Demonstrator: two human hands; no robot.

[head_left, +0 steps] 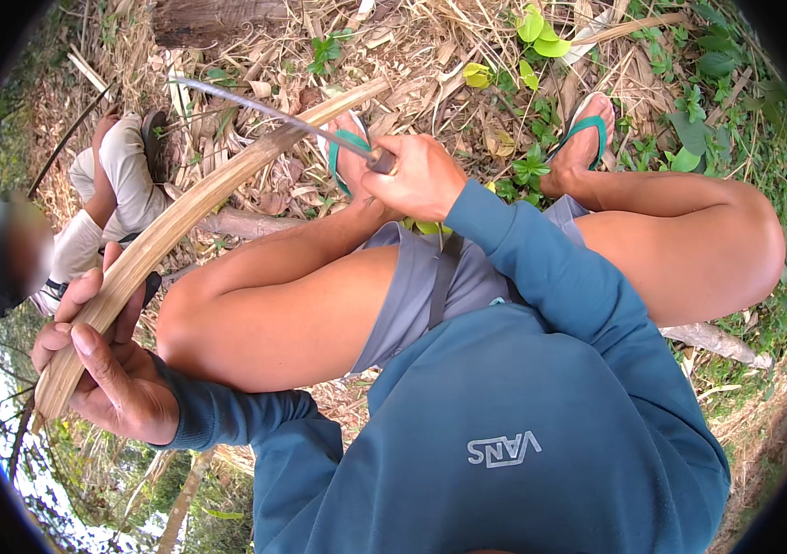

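A long, split strip of pale wood (192,205) slants from the lower left up toward the top middle. My left hand (121,379) is wrapped round its near end, thumb along one face. My right hand (419,180) grips the handle of a long knife (235,98), whose narrow, slightly curved blade points up and left. That blade lies across the strip near its far, tapered end. Whether the edge bites into the wood cannot be made out. Both my feet, in green-strapped flip-flops (349,146), rest on the ground beyond my hands.
At the left sits another person (126,175) in light trousers, a long dark blade or stick beside their hand. A thick log (218,23) lies at the top. Dry leaves and wood shavings (421,69) litter the ground, with green plants (694,129) at the right and a pole (717,343) below my knee.
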